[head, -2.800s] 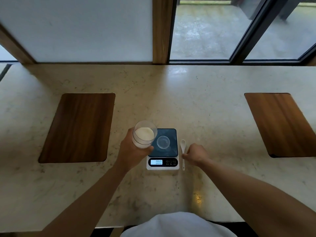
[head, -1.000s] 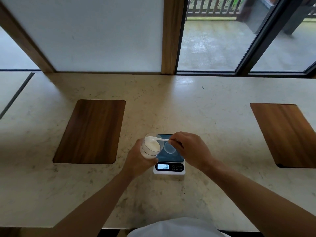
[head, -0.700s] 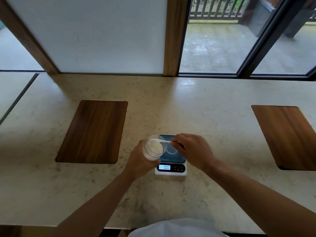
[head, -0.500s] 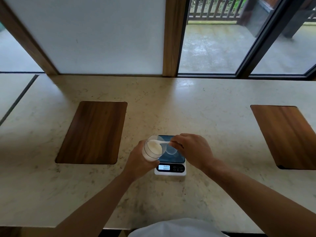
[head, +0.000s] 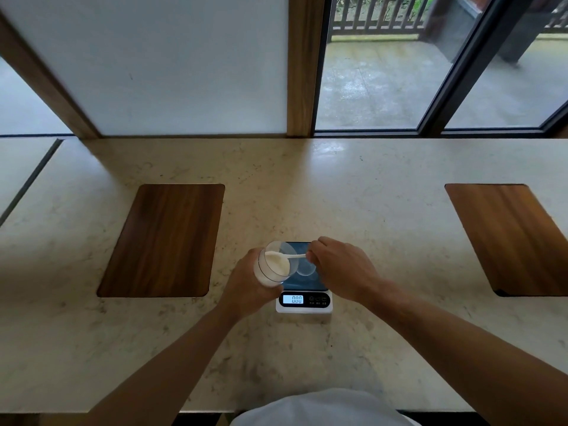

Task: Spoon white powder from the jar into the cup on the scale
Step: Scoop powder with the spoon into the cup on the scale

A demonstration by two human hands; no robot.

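Note:
My left hand point(head: 246, 287) grips a clear jar point(head: 274, 267) of white powder, tilted with its mouth toward the right, just left of a small digital scale point(head: 304, 299). The scale's display reads 0.00. A small clear cup point(head: 305, 268) stands on the scale's dark platform, partly behind the jar. My right hand point(head: 341, 269) pinches the handle of a white spoon point(head: 293, 256), whose bowl reaches into the jar's mouth and touches the powder.
The scale sits near the front of a pale marble counter point(head: 353, 195). Two dark wooden inlays are set into it, one at the left point(head: 163, 241) and one at the right point(head: 510, 238). A wall and glass doors stand behind.
My right hand took the spoon from beside the scale and brought it into the jar. The jar has tipped toward the scale. Over the last second both hands have barely shifted.

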